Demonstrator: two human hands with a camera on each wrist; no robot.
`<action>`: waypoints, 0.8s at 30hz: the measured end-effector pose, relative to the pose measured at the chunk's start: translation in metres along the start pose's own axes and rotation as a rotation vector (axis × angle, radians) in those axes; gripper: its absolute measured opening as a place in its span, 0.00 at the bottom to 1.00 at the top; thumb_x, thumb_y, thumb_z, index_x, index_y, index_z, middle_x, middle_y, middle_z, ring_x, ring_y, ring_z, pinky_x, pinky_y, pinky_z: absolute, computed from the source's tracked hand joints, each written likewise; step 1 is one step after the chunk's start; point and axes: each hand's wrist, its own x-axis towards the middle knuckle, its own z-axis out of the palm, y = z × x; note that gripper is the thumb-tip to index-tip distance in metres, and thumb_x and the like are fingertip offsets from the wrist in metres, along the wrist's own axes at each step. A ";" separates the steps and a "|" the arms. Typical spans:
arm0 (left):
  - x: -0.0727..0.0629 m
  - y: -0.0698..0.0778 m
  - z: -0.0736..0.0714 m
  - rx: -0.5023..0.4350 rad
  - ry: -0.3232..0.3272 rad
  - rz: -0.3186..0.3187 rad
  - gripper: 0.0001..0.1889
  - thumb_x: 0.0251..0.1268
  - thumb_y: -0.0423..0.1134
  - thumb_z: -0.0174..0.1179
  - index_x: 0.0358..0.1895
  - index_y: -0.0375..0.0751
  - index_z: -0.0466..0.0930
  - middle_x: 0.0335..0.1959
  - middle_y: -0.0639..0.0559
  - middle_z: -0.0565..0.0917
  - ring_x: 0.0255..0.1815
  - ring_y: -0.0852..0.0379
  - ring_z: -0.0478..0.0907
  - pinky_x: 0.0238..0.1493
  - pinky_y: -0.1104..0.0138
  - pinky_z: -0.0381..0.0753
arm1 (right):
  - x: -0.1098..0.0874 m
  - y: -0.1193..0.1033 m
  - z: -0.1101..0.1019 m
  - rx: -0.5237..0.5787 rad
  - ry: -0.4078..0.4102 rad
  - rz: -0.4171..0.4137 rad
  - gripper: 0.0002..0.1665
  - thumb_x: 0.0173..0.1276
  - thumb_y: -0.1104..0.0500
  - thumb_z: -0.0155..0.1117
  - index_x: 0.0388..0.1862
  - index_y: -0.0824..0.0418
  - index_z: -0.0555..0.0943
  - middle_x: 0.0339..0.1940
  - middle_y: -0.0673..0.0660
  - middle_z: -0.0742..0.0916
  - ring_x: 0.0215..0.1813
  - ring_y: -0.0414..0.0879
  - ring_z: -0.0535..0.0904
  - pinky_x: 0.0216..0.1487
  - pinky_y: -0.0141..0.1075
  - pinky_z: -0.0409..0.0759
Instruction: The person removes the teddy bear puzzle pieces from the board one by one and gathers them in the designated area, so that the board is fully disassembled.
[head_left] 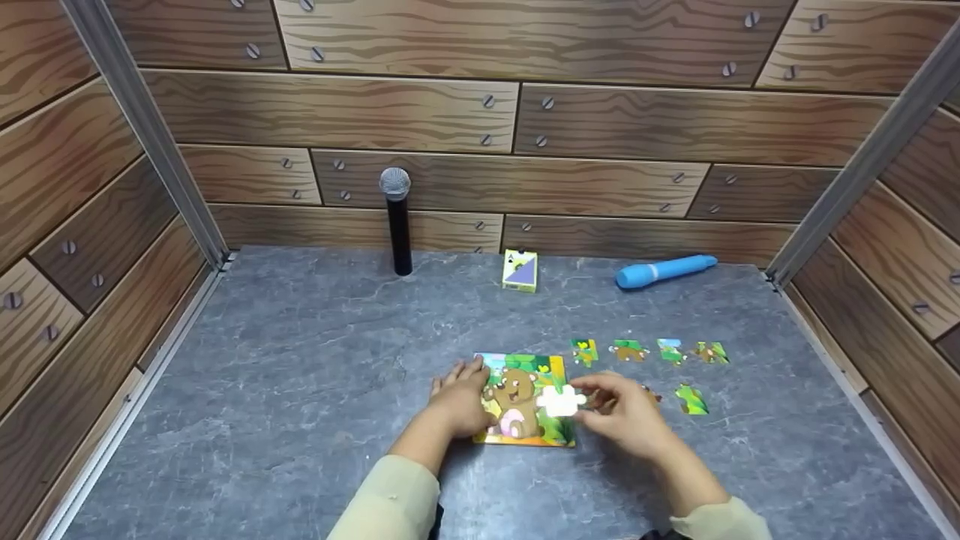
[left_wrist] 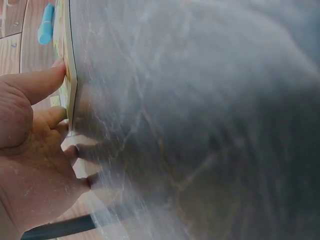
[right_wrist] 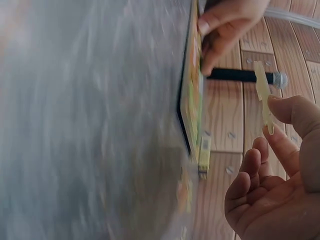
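A picture puzzle board (head_left: 517,433) with a brown bear lies on the table in the head view. My left hand (head_left: 459,403) rests on the board's left side, thumb near the lower corner and fingers reaching to the upper one. Between thumb and index finger, my right hand (head_left: 630,416) pinches a jigsaw piece (head_left: 561,401) whose plain white face shows. That piece is held above the board's right part; the right wrist view shows the piece (right_wrist: 263,92) edge-on, clear of the board. The right hand's other fingers are loosely bent.
Several loose jigsaw pieces (head_left: 628,350) lie right of the board, one partly hidden behind the right hand. Farther back are an upright microphone (head_left: 400,232), a small card box (head_left: 520,271) and a blue microphone-shaped object (head_left: 664,271). Wood-patterned walls (head_left: 435,120) enclose the table.
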 end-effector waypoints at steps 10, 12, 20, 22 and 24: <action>0.000 0.000 0.000 -0.017 0.001 -0.004 0.44 0.61 0.42 0.74 0.80 0.36 0.67 0.86 0.46 0.57 0.87 0.39 0.46 0.82 0.36 0.38 | -0.012 0.008 -0.046 -0.024 0.144 -0.007 0.25 0.56 0.72 0.80 0.55 0.66 0.88 0.44 0.58 0.88 0.36 0.41 0.80 0.38 0.31 0.82; 0.000 0.000 0.000 -0.017 0.001 -0.005 0.43 0.62 0.42 0.74 0.80 0.36 0.67 0.86 0.46 0.57 0.87 0.39 0.46 0.82 0.36 0.38 | -0.014 0.011 -0.055 -0.038 0.167 -0.014 0.25 0.56 0.74 0.79 0.55 0.67 0.88 0.44 0.58 0.88 0.36 0.40 0.81 0.37 0.31 0.82; 0.001 0.000 0.001 0.001 0.001 -0.012 0.43 0.63 0.42 0.74 0.80 0.37 0.67 0.86 0.46 0.57 0.87 0.39 0.46 0.83 0.36 0.39 | -0.023 0.018 -0.085 -0.115 0.231 -0.028 0.24 0.59 0.74 0.78 0.56 0.70 0.87 0.44 0.58 0.87 0.36 0.39 0.81 0.36 0.31 0.83; 0.000 0.000 0.001 0.001 0.002 -0.013 0.43 0.63 0.43 0.74 0.80 0.37 0.67 0.86 0.46 0.57 0.87 0.39 0.47 0.82 0.36 0.39 | -0.026 0.020 -0.091 -0.144 0.240 -0.022 0.23 0.61 0.74 0.77 0.56 0.70 0.87 0.46 0.59 0.87 0.36 0.38 0.80 0.37 0.30 0.82; 0.000 0.001 0.000 0.002 0.002 -0.012 0.43 0.63 0.43 0.74 0.80 0.37 0.67 0.86 0.46 0.57 0.87 0.39 0.47 0.82 0.36 0.39 | -0.029 0.022 -0.098 -0.163 0.247 -0.014 0.23 0.61 0.74 0.76 0.57 0.69 0.87 0.47 0.61 0.87 0.37 0.38 0.80 0.37 0.30 0.82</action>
